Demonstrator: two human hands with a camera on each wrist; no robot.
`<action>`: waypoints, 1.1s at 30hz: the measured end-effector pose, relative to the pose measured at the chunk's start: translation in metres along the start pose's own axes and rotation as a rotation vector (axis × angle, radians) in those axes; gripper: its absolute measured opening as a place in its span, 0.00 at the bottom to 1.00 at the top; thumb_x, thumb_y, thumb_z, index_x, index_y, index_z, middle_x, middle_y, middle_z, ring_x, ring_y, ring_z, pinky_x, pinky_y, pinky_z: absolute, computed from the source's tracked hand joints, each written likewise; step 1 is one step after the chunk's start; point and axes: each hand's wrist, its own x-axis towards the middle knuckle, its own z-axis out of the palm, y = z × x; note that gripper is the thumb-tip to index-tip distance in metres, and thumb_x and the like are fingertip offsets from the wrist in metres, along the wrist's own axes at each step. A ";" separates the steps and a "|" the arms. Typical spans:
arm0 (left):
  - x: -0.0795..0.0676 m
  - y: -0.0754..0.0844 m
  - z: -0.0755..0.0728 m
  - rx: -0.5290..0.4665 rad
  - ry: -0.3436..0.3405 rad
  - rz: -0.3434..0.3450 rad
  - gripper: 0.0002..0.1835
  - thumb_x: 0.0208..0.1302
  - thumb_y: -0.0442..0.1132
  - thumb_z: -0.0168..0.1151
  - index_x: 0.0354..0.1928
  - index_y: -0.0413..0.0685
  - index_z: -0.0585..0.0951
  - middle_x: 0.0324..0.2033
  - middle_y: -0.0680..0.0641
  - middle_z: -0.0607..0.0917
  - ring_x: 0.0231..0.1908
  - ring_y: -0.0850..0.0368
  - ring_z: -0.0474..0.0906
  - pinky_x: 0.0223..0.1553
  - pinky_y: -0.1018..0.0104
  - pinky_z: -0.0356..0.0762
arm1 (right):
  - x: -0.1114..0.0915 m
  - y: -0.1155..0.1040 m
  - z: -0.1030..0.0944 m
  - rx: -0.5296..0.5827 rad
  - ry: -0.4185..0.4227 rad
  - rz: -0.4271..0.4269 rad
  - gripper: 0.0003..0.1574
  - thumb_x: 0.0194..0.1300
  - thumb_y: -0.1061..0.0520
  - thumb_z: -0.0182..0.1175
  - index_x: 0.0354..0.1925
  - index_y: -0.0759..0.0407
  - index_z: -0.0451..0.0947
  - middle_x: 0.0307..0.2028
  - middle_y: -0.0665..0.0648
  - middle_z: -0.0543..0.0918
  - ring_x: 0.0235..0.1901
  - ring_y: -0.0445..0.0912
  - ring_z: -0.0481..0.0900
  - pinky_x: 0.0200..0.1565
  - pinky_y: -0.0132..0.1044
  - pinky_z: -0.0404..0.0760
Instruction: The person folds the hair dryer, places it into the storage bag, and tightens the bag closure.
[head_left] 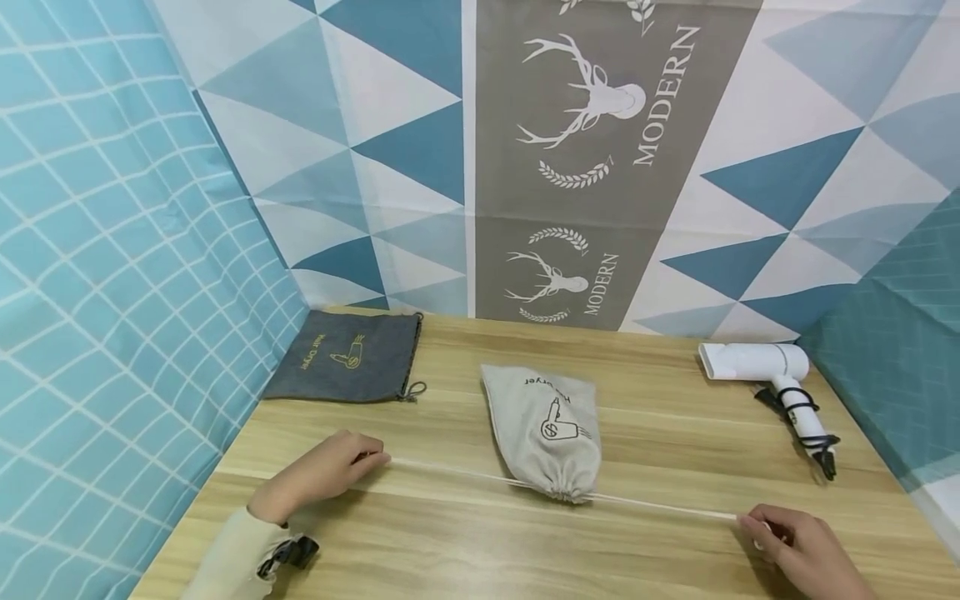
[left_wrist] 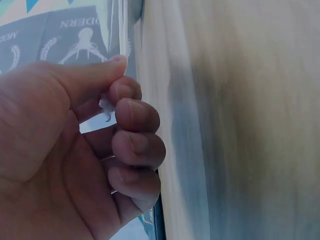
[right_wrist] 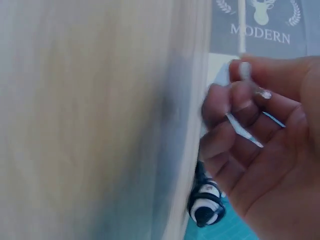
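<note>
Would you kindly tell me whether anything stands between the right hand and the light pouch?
Nothing visible blocks the way; only the taut drawstring, pinched by the right hand, spans the tabletop to the light pouch.

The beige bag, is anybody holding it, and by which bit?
Yes, the beige bag is held only by its white drawstring: the left hand pinches it near the end on one side, the right hand on the other.
</note>
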 end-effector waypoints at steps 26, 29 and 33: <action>0.019 0.077 0.003 0.059 0.061 0.073 0.24 0.67 0.58 0.38 0.60 0.59 0.67 0.35 0.62 0.78 0.29 0.74 0.70 0.34 0.72 0.72 | -0.007 -0.013 0.007 0.192 0.009 0.171 0.40 0.62 0.31 0.41 0.61 0.56 0.61 0.21 0.57 0.74 0.19 0.47 0.71 0.23 0.35 0.70; 0.027 0.088 0.002 0.060 0.067 0.103 0.23 0.67 0.58 0.38 0.60 0.62 0.67 0.31 0.64 0.76 0.29 0.74 0.70 0.32 0.73 0.72 | -0.006 -0.013 0.006 0.147 0.024 0.150 0.40 0.62 0.31 0.40 0.60 0.57 0.62 0.21 0.56 0.75 0.19 0.46 0.71 0.22 0.34 0.69; 0.041 0.104 -0.001 0.075 0.081 0.170 0.21 0.67 0.57 0.38 0.59 0.65 0.66 0.31 0.65 0.75 0.29 0.74 0.70 0.29 0.76 0.71 | -0.005 -0.013 0.005 0.134 0.066 0.117 0.39 0.64 0.33 0.40 0.60 0.58 0.61 0.22 0.55 0.75 0.19 0.45 0.71 0.22 0.35 0.71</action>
